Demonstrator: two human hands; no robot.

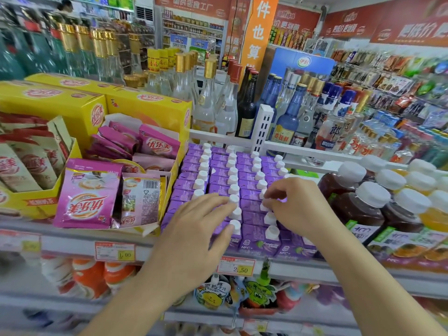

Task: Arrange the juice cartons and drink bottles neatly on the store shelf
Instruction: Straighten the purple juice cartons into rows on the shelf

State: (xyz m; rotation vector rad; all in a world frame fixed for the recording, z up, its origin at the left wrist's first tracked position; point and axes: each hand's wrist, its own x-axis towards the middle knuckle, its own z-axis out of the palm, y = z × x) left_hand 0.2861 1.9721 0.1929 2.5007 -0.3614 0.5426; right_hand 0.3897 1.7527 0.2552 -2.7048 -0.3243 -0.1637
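**While both hands reach in, the purple cartons sit in rows**

On the shelf (72,241), the purple juice cartons (252,236) fill four rows. The left hand (194,229) lies flat on the front cartons, fingers (225,204) straight. The right hand (298,207) pinches a white cap (264,206) there.

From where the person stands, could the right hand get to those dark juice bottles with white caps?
Probably yes. The right hand rests on the purple cartons, right beside the dark juice bottles. The bottles stand at the shelf front, their caps uncovered, and nothing lies between.
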